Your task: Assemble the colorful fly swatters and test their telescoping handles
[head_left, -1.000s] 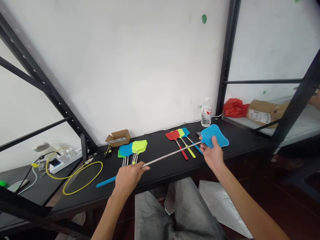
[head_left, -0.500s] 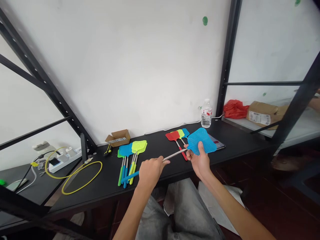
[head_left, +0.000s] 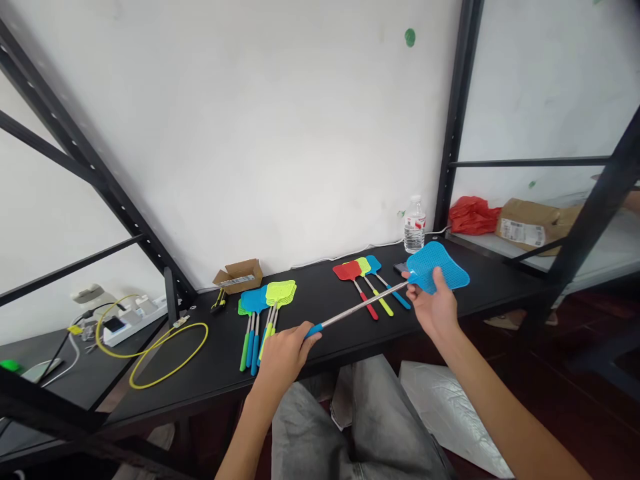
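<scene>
A blue fly swatter [head_left: 367, 305] with a metal shaft is stretched between my two hands above the table's front part. My left hand [head_left: 285, 353] is wrapped round its blue handle, most of which the fingers hide. At the other end, my right hand [head_left: 434, 303] grips the swatter by the base of its blue mesh head, thumb laid on the mesh. Behind the shaft lie a red swatter [head_left: 349, 270], a yellow-green one and a blue one, fanned out side by side. Left of them is a pile of several swatters [head_left: 255, 300] in green, blue and yellow-green, close to my left hand.
A water bottle [head_left: 415, 227] stands by the wall, with a dark flat device [head_left: 401, 267] partly behind the swatter head. An open cardboard box [head_left: 239, 276], a yellow cable [head_left: 206, 340] and a power strip [head_left: 135, 320] are on the left. Black metal posts [head_left: 457, 107] frame the table [head_left: 200, 373].
My hands have moved apart: the left slid down to the handle, the right went rightward with the mesh head. More of the metal shaft shows between them.
</scene>
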Demonstrator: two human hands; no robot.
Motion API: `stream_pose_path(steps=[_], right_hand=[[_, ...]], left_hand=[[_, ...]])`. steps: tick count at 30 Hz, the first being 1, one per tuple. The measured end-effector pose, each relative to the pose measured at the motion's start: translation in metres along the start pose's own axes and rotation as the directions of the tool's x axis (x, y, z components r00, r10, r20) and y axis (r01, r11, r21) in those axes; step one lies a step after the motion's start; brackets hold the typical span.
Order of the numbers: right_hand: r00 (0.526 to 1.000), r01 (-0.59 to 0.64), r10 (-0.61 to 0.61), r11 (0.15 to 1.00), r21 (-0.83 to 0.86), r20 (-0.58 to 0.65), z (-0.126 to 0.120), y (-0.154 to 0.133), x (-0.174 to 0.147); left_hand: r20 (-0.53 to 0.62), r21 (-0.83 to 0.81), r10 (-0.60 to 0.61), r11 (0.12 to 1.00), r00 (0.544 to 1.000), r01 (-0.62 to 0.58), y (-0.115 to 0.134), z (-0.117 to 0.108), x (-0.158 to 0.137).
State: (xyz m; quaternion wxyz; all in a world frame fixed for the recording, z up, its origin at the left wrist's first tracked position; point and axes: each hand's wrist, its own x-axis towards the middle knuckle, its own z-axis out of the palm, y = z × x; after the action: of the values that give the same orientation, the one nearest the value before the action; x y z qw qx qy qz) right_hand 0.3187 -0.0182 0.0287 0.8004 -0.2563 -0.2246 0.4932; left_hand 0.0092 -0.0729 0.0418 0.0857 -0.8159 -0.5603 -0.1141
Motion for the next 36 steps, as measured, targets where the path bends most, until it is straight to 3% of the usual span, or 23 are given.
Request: stream_pose_path(steps=[10,27,32,36], right_hand=[[0.997,0.081,-0.081,0.996,-0.045,0.018,-0.012,0.003,0.009],[0.986,0.154,-0.147,0.985,-0.080,0.079,-0.014,0.000,0.009],[0.992,0.112,-0.106,0.989,-0.098,0.067,0.003,0.014,-0.008],[0.984,0.096,-0.076,0.988,-0.124,0.158,0.025,0.030,-0.029]], left_hand=[[0.055,-0.040,0.055,0.998,0.997,-0.053,0.009,0.028,0.002],[0.069,0.050,0.066,0.996,0.995,-0.070,0.014,0.014,0.011],[0.066,0.047,0.097,0.994,0.993,-0.101,0.038,0.009,0.017],[0.023,0.002,0.071,0.997,0.997,-0.071,0.060,0.007,0.026]])
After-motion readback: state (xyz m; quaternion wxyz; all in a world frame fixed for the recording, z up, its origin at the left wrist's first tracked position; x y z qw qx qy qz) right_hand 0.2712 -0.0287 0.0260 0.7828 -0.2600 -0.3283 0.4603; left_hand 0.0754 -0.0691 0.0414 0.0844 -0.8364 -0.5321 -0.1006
